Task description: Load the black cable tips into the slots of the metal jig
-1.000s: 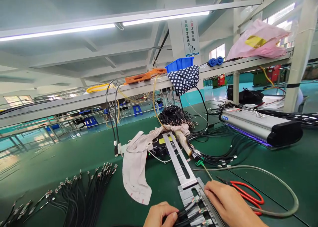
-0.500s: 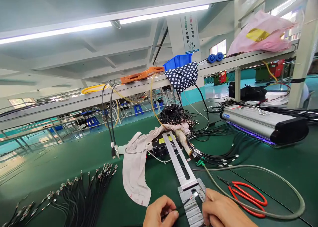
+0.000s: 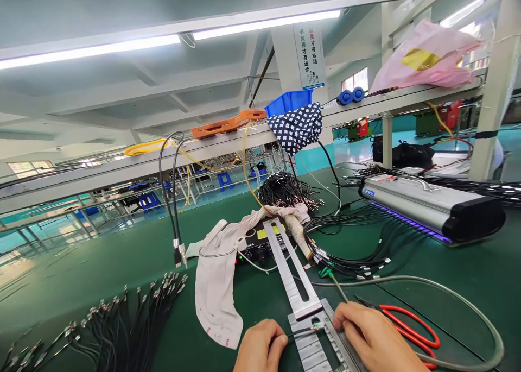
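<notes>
My left hand (image 3: 262,346) is closed, pinching a thin black cable (image 3: 300,333) between thumb and forefinger. The cable's stripped end, with a small connector, lies across a slotted metal fixture (image 3: 311,355). Along the fixture's right side, my right hand (image 3: 364,334) curls its fingers over a metal side rail (image 3: 340,336); some fingertips are hidden. A clear hose with a green tip (image 3: 326,272) passes behind that hand. Just right of it lie red-handled pliers (image 3: 419,320), partly covered by the hand.
Bundled black cables (image 3: 134,328) lie at left, more coiled cables (image 3: 350,252) at right. A black control box (image 3: 256,247) sits beneath a pale cloth (image 3: 217,296). A silver lamp unit (image 3: 427,198) glows purple underneath. Two cables (image 3: 171,198) hang from the overhead shelf (image 3: 101,168).
My right hand has shifted right and slightly up, and the side rail now sits farther out. The cable end stays on the fixture. The whole view has shifted slightly.
</notes>
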Action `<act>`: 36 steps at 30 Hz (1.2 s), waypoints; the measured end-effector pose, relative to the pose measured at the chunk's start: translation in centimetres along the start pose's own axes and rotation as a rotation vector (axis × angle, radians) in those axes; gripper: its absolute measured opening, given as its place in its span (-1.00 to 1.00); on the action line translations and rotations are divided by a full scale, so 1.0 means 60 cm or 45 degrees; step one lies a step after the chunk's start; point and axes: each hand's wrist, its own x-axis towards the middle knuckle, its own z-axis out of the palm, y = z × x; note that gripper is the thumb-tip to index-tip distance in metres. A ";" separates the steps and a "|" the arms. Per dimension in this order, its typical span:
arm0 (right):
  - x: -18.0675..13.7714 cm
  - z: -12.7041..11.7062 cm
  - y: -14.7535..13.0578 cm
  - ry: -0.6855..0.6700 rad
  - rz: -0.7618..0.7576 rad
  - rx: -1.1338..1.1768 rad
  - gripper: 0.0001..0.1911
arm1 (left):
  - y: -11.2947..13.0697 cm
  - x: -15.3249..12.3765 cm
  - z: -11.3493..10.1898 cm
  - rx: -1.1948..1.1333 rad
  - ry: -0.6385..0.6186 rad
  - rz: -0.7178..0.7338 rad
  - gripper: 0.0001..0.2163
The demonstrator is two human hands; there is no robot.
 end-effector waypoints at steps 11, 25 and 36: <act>-0.002 0.012 0.011 0.028 -0.056 -0.031 -0.70 | 0.008 0.002 0.003 0.314 -0.087 -0.017 -0.74; -0.010 0.013 0.009 0.046 -0.096 -0.046 -0.69 | 0.031 0.009 0.010 0.450 -0.172 -0.057 -0.74; -0.016 0.017 -0.007 0.096 -0.266 -0.036 -0.69 | 0.041 0.003 0.008 0.360 -0.152 -0.084 -0.79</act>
